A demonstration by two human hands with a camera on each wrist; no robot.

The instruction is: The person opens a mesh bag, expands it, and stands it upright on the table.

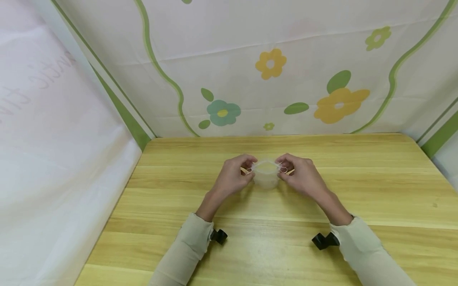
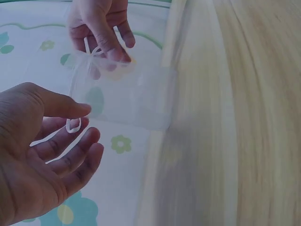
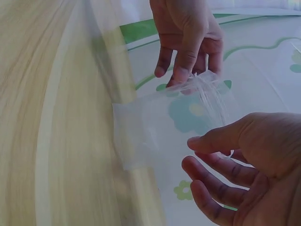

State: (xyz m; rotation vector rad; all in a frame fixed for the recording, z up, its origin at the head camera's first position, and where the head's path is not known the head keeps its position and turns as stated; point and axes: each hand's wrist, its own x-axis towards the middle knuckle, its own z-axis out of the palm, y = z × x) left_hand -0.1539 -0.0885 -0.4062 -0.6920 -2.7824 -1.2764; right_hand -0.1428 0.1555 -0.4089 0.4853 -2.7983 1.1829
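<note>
A small sheer white drawstring pouch (image 1: 266, 180) hangs between my two hands, its mouth spread partly apart. My left hand (image 1: 234, 172) pinches the pouch's left upper corner between thumb and fingers. On the opposite side, my right hand (image 1: 301, 174) pinches the right upper corner. White cord loops stick out at both corners; one loop (image 2: 74, 125) shows by the left fingers in the left wrist view. Through the thin fabric (image 3: 155, 125) the backdrop's flowers show in the right wrist view. I see nothing inside the pouch.
A wood-grain table (image 1: 268, 246) lies below the hands. Behind it stands a white cloth backdrop (image 1: 236, 47) with printed flowers and green wavy lines. Another white cloth (image 1: 53, 159) hangs at the left. Black wrist mounts (image 1: 219, 236) sit at the sleeve cuffs.
</note>
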